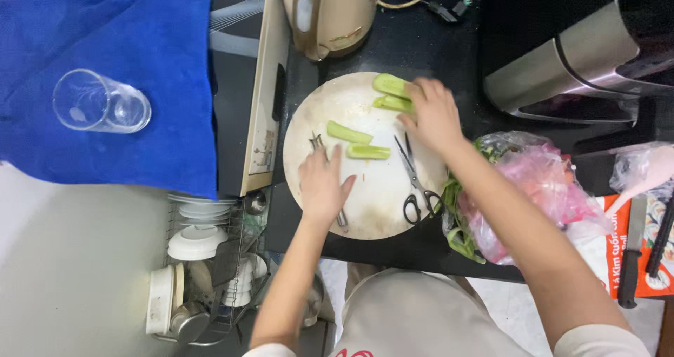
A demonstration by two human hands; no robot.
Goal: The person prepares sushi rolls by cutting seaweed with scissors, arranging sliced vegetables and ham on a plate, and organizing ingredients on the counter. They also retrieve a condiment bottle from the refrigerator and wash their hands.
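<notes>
A round white cutting board lies on the dark counter. My left hand rests flat on its left side over a metal peeler, whose handle end pokes out below the palm. Two peeled green cucumber pieces lie just right of that hand. At the board's far edge my right hand touches two more green cucumber pieces; the fingers cover their right ends. Black-handled scissors lie on the board between my arms.
A pink and clear plastic bag with green vegetables sits right of the board. A beige kettle stands behind it. A glass lies on a blue cloth at left. A dish rack is below; knives at right.
</notes>
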